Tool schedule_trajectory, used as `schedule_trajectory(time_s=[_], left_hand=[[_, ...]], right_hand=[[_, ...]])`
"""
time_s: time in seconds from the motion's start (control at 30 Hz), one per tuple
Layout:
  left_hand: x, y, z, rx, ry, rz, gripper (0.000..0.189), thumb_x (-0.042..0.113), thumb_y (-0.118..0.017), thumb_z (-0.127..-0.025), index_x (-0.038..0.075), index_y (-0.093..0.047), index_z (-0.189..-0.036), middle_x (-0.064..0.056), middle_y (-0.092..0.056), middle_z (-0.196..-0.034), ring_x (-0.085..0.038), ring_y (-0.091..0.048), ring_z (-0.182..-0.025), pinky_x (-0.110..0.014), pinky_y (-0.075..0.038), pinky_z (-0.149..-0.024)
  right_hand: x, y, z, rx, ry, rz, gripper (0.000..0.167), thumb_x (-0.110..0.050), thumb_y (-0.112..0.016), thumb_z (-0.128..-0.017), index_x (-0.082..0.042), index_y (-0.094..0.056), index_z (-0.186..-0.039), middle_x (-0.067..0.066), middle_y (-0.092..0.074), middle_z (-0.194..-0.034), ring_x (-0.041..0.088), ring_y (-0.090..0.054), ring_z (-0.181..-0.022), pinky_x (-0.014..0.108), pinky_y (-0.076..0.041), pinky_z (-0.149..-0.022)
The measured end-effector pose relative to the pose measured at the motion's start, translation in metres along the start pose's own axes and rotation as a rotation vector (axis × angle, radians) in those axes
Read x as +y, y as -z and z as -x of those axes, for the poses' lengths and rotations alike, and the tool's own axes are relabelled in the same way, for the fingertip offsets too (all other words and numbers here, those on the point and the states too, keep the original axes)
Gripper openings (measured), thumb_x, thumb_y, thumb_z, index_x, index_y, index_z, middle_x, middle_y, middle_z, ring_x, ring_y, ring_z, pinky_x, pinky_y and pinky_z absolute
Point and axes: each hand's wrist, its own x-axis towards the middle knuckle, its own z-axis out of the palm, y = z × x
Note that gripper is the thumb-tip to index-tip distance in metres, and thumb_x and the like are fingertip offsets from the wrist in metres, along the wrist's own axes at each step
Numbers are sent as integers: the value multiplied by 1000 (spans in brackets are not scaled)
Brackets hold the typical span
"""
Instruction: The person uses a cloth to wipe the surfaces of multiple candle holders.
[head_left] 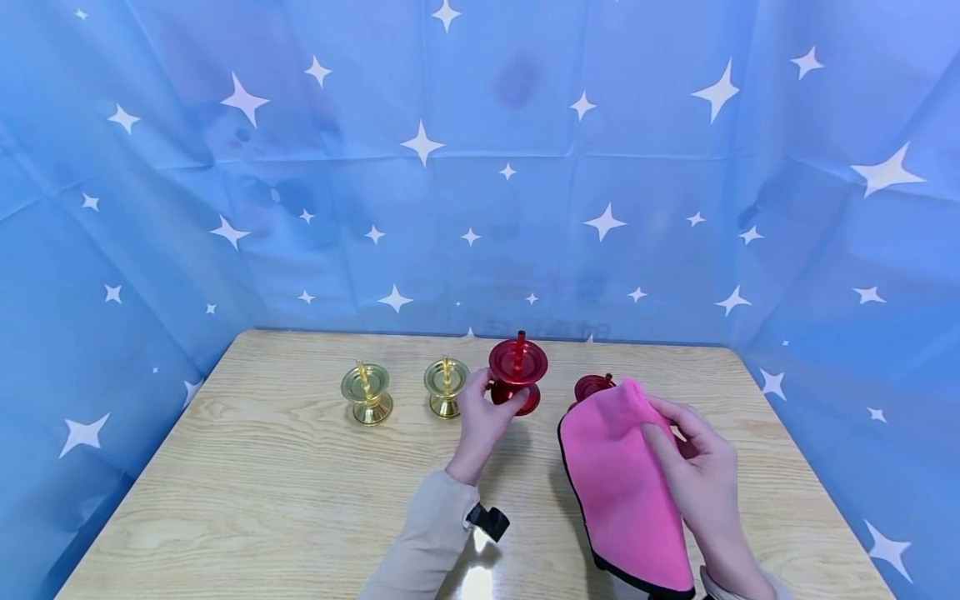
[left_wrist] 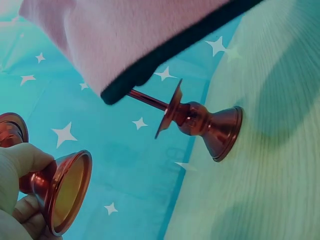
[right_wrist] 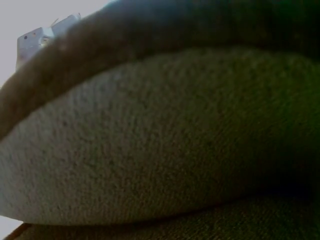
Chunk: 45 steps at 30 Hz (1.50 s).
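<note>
My left hand (head_left: 480,412) grips a shiny red metal candle holder (head_left: 519,364) by its lower part. Its dish and short upright stem point up, and in the left wrist view the hollow underside of its base (left_wrist: 70,192) shows, off the table. My right hand (head_left: 701,467) pinches the upper edge of a pink cloth (head_left: 618,475) with black trim, which hangs down in front of it. Behind the cloth's upper left edge, a second red candle holder (head_left: 592,386) stands upright, partly hidden; more of it (left_wrist: 192,119) shows in the left wrist view.
Two gold candle holders, one farther left (head_left: 367,383) and one closer to my left hand (head_left: 447,377), stand upright on the wooden table (head_left: 247,492). A blue star-patterned curtain (head_left: 517,233) hangs behind. Dark fabric (right_wrist: 150,140) fills most of the right wrist view.
</note>
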Motion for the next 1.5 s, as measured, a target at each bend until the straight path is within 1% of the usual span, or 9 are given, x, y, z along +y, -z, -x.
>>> schedule_trajectory(time_s=[0.07, 0.17, 0.37, 0.6, 0.9, 1.13, 1.3, 1.37, 1.5], left_hand=[[-2, -1, 1, -5, 10, -3, 22, 9, -77, -68, 4, -68, -87, -6, -64, -82, -21, -54, -82, -35, -44, -73], [-5, -4, 1, -13, 19, 1, 22, 8, -77, -67, 4, -67, -86, -6, -64, -81, -21, -53, -83, -34, -44, -73], [-13, -10, 4, -33, 31, 4, 25, 5, -77, -68, 3, -67, -91, -7, -66, -85, -22, -56, -85, -35, -45, -76], [-23, -18, 8, -53, 125, -9, 27, 5, -76, -72, 4, -67, -96, -6, -67, -92, -21, -59, -91, -37, -47, -82], [-35, -27, 12, -68, 177, -49, 27, 5, -77, -71, 7, -67, -95, -4, -67, -93, -21, -60, -94, -35, -48, -84], [-43, -32, 13, -74, 170, -66, 27, 3, -77, -71, 6, -67, -96, -5, -68, -94, -21, -62, -92, -33, -50, -81], [-50, -35, 15, -83, 197, -71, 28, 1, -76, -72, 4, -67, -98, -8, -69, -96, -23, -63, -93, -34, -51, -81], [-53, -36, 16, -86, 210, -81, 28, 1, -76, -72, 4, -67, -98, -8, -69, -96, -23, -63, -93, -34, -51, -82], [-58, -39, 17, -78, 205, -122, 27, 2, -76, -71, 4, -68, -96, -7, -69, -94, -23, -63, -91, -34, -51, -81]], right_hand=[[-1, 3, 2, 19, -19, 8, 26, 13, -60, -83, 10, -63, -109, -1, -65, -97, 4, -63, -77, 14, -49, -61], [-2, 7, 3, 34, -40, 6, 26, 13, -60, -83, 10, -63, -109, -1, -65, -97, 5, -63, -79, 13, -49, -64], [-2, 13, 7, 50, -47, -77, 26, 15, -59, -82, 11, -63, -108, 2, -65, -94, 7, -62, -79, 13, -49, -65], [-1, 18, 10, 60, -31, -148, 28, 19, -57, -81, 12, -62, -108, 1, -66, -95, 5, -63, -76, 13, -48, -60], [-3, 18, 10, 81, -55, -140, 26, 17, -57, -82, 12, -63, -107, 1, -66, -94, 5, -63, -77, 13, -48, -60], [-3, 18, 9, 87, -74, -113, 26, 16, -58, -82, 12, -63, -107, 0, -66, -93, 5, -63, -77, 13, -48, -60], [-2, 18, 9, 90, -71, -101, 26, 16, -58, -82, 12, -63, -107, 0, -66, -93, 5, -63, -77, 13, -48, -60], [-1, 18, 9, 90, -69, -98, 26, 16, -58, -82, 12, -63, -107, 0, -66, -93, 4, -63, -77, 13, -48, -60], [0, 18, 10, 87, -70, -96, 26, 17, -59, -81, 12, -63, -107, 0, -66, -93, 5, -62, -76, 13, -48, -59]])
